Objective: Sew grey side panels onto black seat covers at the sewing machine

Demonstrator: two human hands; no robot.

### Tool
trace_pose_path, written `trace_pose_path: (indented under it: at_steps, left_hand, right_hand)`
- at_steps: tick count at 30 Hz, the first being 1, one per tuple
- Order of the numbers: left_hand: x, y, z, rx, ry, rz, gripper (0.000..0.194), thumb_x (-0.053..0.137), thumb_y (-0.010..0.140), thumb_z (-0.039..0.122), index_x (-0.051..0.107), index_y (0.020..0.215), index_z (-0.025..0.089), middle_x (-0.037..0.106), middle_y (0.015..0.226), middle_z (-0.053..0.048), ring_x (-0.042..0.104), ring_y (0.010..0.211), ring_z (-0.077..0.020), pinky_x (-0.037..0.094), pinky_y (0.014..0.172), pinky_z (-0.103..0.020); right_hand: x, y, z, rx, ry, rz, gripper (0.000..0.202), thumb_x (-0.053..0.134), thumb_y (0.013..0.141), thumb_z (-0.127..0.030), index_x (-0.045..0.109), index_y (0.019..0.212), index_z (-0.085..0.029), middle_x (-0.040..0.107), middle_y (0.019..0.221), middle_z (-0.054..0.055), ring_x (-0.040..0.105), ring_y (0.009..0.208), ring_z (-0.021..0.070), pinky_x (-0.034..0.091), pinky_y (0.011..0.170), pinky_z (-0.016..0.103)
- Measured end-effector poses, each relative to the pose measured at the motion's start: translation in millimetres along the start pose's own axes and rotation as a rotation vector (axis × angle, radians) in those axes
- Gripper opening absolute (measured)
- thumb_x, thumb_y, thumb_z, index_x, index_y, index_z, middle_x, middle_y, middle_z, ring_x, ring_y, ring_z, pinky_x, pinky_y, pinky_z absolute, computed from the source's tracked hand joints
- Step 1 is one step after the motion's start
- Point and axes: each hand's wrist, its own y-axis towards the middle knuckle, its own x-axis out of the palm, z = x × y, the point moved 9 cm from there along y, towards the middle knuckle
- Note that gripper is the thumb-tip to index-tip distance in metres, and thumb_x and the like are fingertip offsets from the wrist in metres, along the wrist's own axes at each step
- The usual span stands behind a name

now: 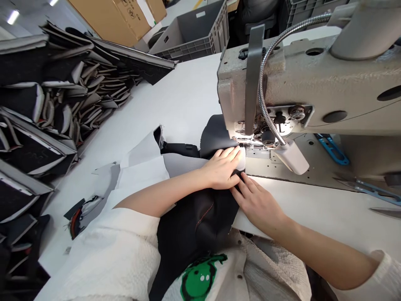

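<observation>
My left hand [223, 168] lies flat on grey and black fabric, its fingertips close to the presser foot [244, 145] of a sewing machine [300, 83]. Just to the right, my right hand [258, 202] rests with fingers stretched out on the edge of the same piece, touching my left thumb. The black fabric [188, 221] with a red stitched line hangs over the table edge toward my lap. A grey part [181, 164] of the piece spreads out left of my hands, and a dark rounded flap [214, 131] lies behind them.
Stacks of black and grey cut pieces [62, 92] fill the left side. A grey crate [200, 33] and a cardboard box [115, 19] stand behind the white table [188, 88]. Blue-handled snips [333, 149] and another blue tool [376, 191] lie on the right. A lamp [293, 158] hangs beside the needle area.
</observation>
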Motion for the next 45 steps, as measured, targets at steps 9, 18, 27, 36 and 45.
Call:
trace_pose_path:
  at_steps: [9,18,27,36,45]
  left_hand:
    - [-4.1,7,-2,0.009,0.060,0.096,0.069,0.038,0.084,0.038,0.024,0.143,0.005,0.019,0.152,-0.018,0.018,0.139,-0.0295,0.021,0.109,-0.044]
    - [-5.6,-5,-1,0.089,0.068,0.107,0.071,0.049,0.079,0.037,0.030,0.141,0.007,0.024,0.151,-0.016,0.021,0.139,-0.0270,0.022,0.111,-0.040]
    - [1.1,-28,3,0.074,0.142,0.153,0.060,0.047,0.082,0.022,0.033,0.140,0.014,0.029,0.149,-0.013,0.027,0.137,-0.0267,0.031,0.106,-0.039]
    - [-9.7,-5,2,0.081,0.242,0.253,0.050,0.046,0.085,0.021,0.042,0.135,0.018,0.036,0.144,-0.014,0.036,0.130,-0.0296,0.037,0.098,-0.039]
    - [-62.0,-26,-37,-0.128,0.118,0.236,0.054,0.051,0.086,0.040,0.040,0.132,0.015,0.059,0.112,-0.010,0.056,0.101,-0.0243,0.044,0.083,-0.034]
  right_hand:
    - [-6,3,2,-0.039,-0.027,0.038,0.038,0.052,0.084,-0.013,0.058,0.120,-0.005,0.057,0.123,0.023,0.050,0.119,0.0344,0.041,0.101,0.046]
    - [-15,1,-24,-0.156,-0.009,0.054,0.033,0.052,0.086,-0.019,0.062,0.117,-0.011,0.062,0.115,0.020,0.058,0.109,0.0340,0.046,0.092,0.048]
    - [-16,3,-24,-0.120,0.008,0.079,0.032,0.049,0.087,-0.016,0.063,0.116,-0.014,0.063,0.115,0.016,0.058,0.110,0.0319,0.046,0.093,0.045]
    - [-6,11,-2,-0.021,0.081,0.026,0.036,0.057,0.083,-0.017,0.063,0.118,-0.014,0.059,0.123,0.017,0.051,0.119,0.0348,0.041,0.100,0.047]
    - [2,20,-17,-0.157,0.302,-0.051,0.056,0.056,0.083,-0.039,0.053,0.128,-0.005,0.050,0.133,0.020,0.043,0.126,0.0347,0.027,0.110,0.053]
